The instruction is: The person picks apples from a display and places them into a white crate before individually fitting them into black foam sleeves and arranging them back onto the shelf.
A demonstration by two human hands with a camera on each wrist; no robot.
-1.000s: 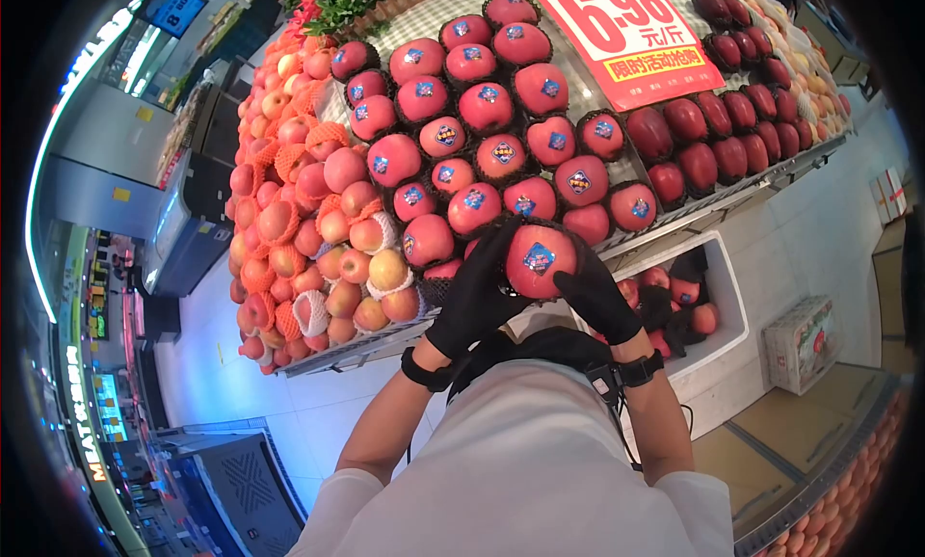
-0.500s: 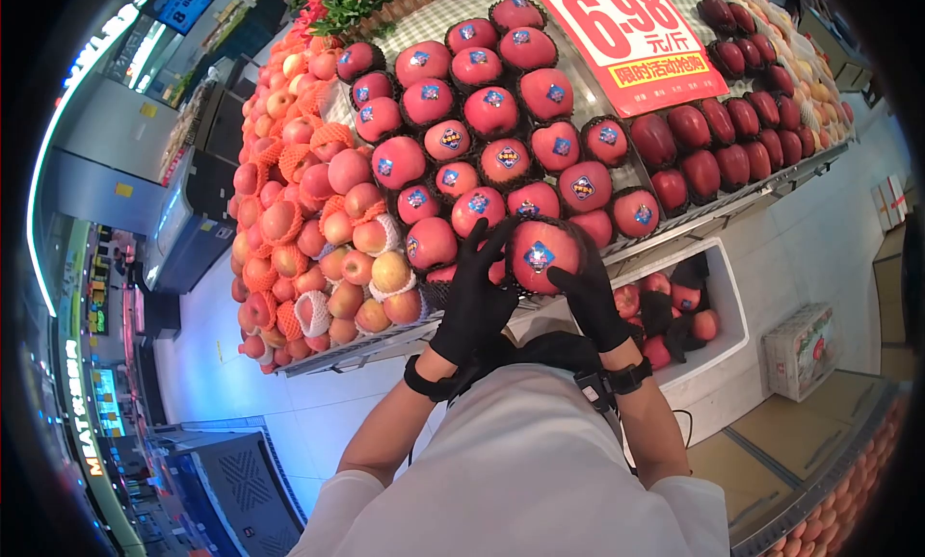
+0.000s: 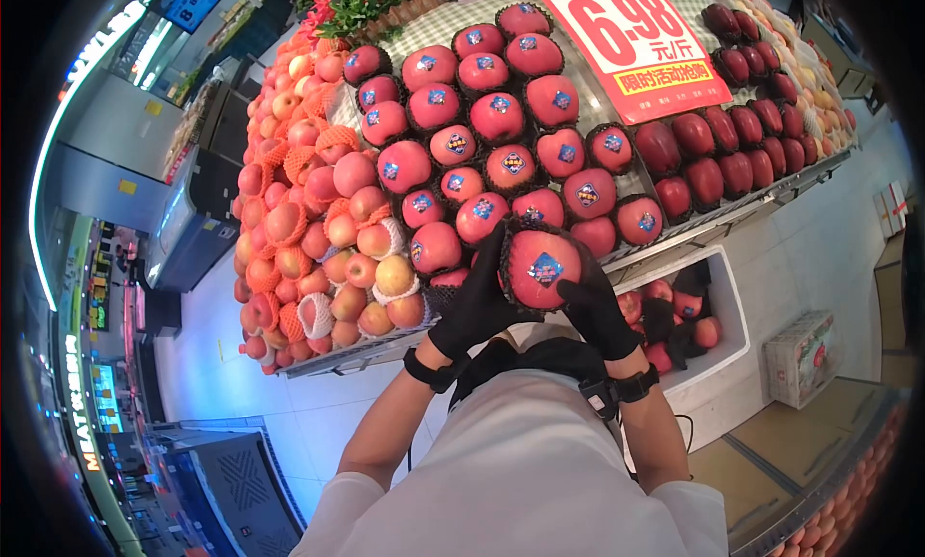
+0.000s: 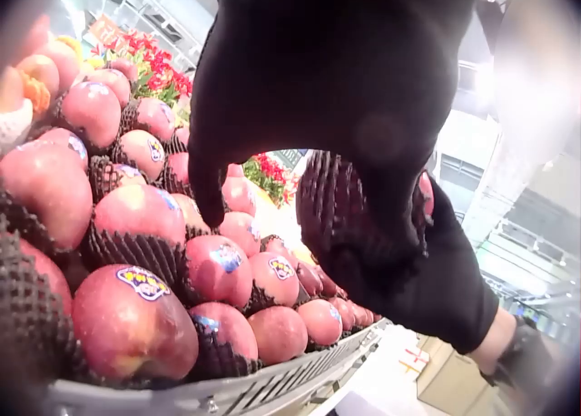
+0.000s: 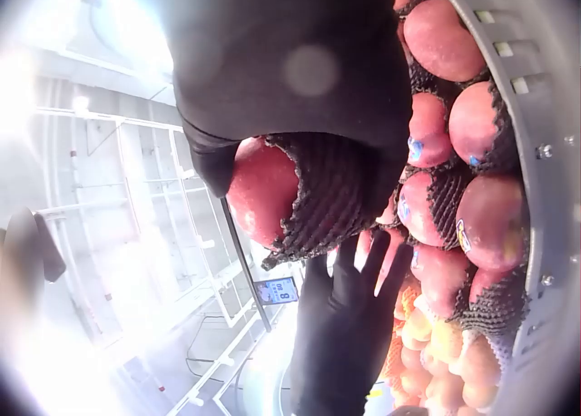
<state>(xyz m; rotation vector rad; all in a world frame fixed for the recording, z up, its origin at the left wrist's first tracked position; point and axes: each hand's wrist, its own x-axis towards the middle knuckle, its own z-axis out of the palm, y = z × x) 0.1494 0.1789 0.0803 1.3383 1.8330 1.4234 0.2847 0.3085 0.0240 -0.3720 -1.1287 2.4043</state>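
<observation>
A large red apple (image 3: 544, 270) with a blue diamond sticker sits in a black foam net (image 5: 334, 198). My right hand (image 3: 599, 311), in a black glove, grips it, thumb across the front near the sticker. My gloved left hand (image 3: 479, 302) is at the apple's left side, right by the net's edge. In the right wrist view the left hand's fingers (image 5: 340, 298) look straight and spread beyond the apple. Just past both hands, rows of similar stickered apples (image 3: 482, 215) stand in black nets on the display.
Left of the rows are piled apples (image 3: 318, 239), some in orange or white nets. A white foam box (image 3: 737, 297) with apples stands low at the right. Dark red apples (image 3: 737, 174) and a price sign (image 3: 631, 46) lie farther back. The stand has a grey edge (image 5: 542, 162).
My left hand was at the apple, drew away leftward with fingers spread, and is now back against its left side. My right hand keeps hold; the apple has tilted slightly.
</observation>
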